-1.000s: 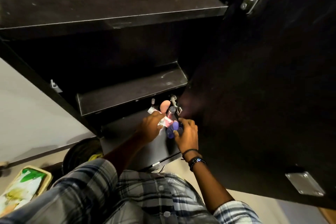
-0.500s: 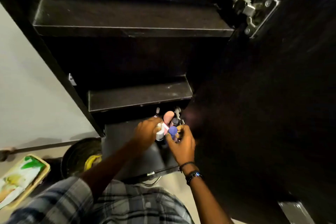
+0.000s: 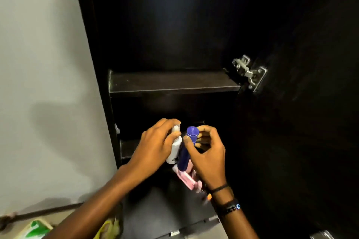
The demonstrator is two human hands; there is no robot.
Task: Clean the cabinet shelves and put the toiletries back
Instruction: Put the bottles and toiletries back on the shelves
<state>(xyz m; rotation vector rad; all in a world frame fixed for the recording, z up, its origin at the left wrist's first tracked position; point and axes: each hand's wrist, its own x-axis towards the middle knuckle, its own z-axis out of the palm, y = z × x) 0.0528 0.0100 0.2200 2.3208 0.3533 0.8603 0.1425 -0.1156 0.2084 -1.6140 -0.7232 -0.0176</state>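
My left hand [image 3: 155, 145] is wrapped around a small white bottle [image 3: 174, 152], thumb and fingers at its cap. My right hand [image 3: 208, 153] pinches the cap of a tall blue bottle [image 3: 184, 156] that stands beside the white one. Both bottles are lifted in front of the dark cabinet. Pink packages [image 3: 185, 177] and other small toiletries lie below them on the bottom shelf [image 3: 161, 209], partly hidden by my right wrist. A bare upper shelf [image 3: 171, 83] sits higher in the cabinet.
The open cabinet door [image 3: 301, 122] stands at the right with a metal hinge [image 3: 247, 72]. A pale wall [image 3: 44, 83] is at the left. On the floor at lower left lie a green-and-white packet [image 3: 36, 230] and a dark bin [image 3: 114, 225].
My head has tilted up and the view moved closer. Both hands have risen from the bottom shelf, the left with the white bottle and the right with the blue one.
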